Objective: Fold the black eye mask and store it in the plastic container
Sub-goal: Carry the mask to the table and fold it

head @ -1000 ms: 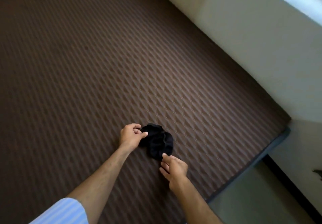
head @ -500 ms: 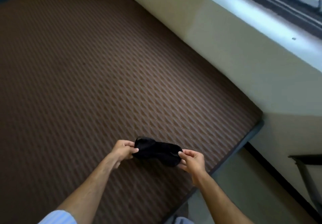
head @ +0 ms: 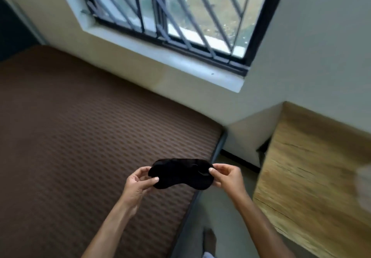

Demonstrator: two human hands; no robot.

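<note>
The left hand [head: 138, 181] pinches the left end of the black eye mask [head: 180, 172], held flat in the air above the mattress [head: 80, 137] edge; the right hand [head: 226, 177] pinches the right end. Bring both ends together evenly.

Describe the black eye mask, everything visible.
The black eye mask is soft, matte fabric, spread out flat and unfolded, lying roughly level in the air above the edge of the brown mattress. The left hand pinches its left end, the right hand its right end. A strap loop shows faintly near the right end.
</note>
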